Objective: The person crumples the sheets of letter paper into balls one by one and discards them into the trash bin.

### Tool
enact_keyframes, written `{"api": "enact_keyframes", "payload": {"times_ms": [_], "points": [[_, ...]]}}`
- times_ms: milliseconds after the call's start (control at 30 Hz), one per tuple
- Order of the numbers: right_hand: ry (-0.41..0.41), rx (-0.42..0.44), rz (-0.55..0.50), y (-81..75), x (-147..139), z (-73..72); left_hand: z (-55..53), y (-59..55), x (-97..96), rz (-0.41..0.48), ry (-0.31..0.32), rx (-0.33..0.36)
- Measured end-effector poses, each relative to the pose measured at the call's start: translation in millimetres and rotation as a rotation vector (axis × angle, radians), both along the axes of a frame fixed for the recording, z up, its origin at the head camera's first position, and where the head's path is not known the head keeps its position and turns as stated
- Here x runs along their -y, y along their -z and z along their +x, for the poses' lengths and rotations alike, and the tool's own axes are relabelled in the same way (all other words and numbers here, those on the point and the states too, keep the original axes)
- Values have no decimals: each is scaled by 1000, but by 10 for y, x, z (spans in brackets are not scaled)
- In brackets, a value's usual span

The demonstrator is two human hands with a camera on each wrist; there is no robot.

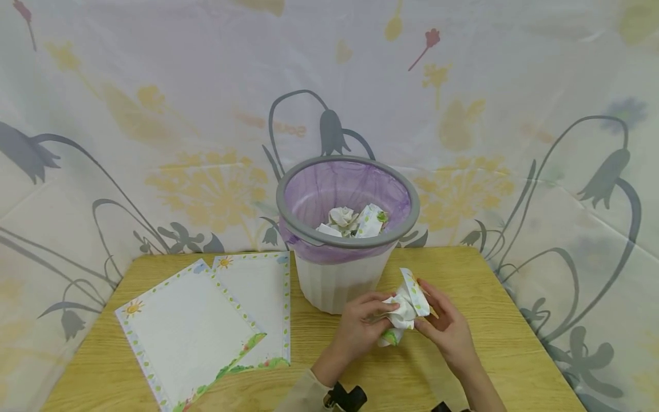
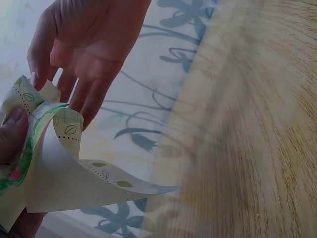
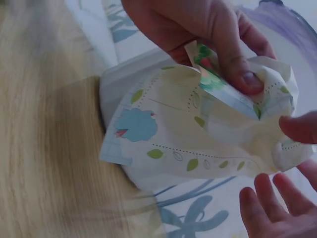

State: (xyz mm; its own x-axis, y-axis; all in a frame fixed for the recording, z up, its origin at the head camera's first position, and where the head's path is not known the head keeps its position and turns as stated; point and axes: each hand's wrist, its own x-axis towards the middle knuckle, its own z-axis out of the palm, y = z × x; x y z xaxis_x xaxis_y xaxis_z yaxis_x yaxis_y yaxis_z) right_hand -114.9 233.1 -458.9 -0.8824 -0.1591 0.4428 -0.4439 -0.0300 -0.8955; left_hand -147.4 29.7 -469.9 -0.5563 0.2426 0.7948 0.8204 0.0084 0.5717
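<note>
Between my two hands is a crumpled sheet of paper (image 1: 407, 309), white with a printed border of leaves, a blue cloud and green grass. My left hand (image 1: 360, 323) pinches it, the thumb pressing on the folded, grassy part. On the other side my right hand (image 1: 448, 326) has thumb and forefinger at the paper's edge; its other fingers (image 3: 265, 198) are spread below it. One loose corner with the cloud (image 3: 136, 124) sticks out. Just behind the hands stands a white bin (image 1: 334, 280) with a grey rim and purple liner, with crumpled paper (image 1: 370, 220) inside.
Two flat sheets with the same kind of border lie on the left of the wooden table (image 1: 509, 337). The front sheet (image 1: 190, 332) overlaps the back sheet (image 1: 257, 297). A flower-printed cloth (image 1: 206, 103) hangs behind the table and along its sides.
</note>
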Motion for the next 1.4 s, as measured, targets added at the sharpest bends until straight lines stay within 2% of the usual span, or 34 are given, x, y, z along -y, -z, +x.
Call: {"api": "enact_keyframes", "payload": {"times_ms": [100,167,233,300,367,500,600,733,867,967,1033,1200,1300,1400], "points": [[-129,-20,15,-15,-43,-26,63,-129,28,-6,26,1],[-181,-22,38,-21,-65,-41,91,-190,43,-8,46,-2],[-214,-21,56,-19,-83,-53,99,-205,46,-9,57,0],[-237,-27,66,-10,-95,-63,77,-153,31,-6,58,14],[-253,-38,63,1,-100,-63,32,-53,6,-1,60,52],[-271,-48,49,20,-86,-49,-33,88,-27,28,80,176],[-228,-33,48,43,-49,-32,-32,71,-29,30,61,201],[-116,-14,28,71,34,-16,-2,-6,-40,8,-1,155],[-55,-22,-50,69,123,-9,93,-194,-13,2,-31,136],[1,-47,-61,51,181,-4,154,-303,11,-2,-51,135],[64,-75,-15,42,208,-2,156,-300,8,2,-65,134],[215,-164,176,23,244,-20,26,-72,-50,38,-84,92],[261,-205,241,10,242,-39,-51,46,-62,23,-81,48],[268,-219,249,5,210,-49,-74,90,-35,-33,-77,56]]}}
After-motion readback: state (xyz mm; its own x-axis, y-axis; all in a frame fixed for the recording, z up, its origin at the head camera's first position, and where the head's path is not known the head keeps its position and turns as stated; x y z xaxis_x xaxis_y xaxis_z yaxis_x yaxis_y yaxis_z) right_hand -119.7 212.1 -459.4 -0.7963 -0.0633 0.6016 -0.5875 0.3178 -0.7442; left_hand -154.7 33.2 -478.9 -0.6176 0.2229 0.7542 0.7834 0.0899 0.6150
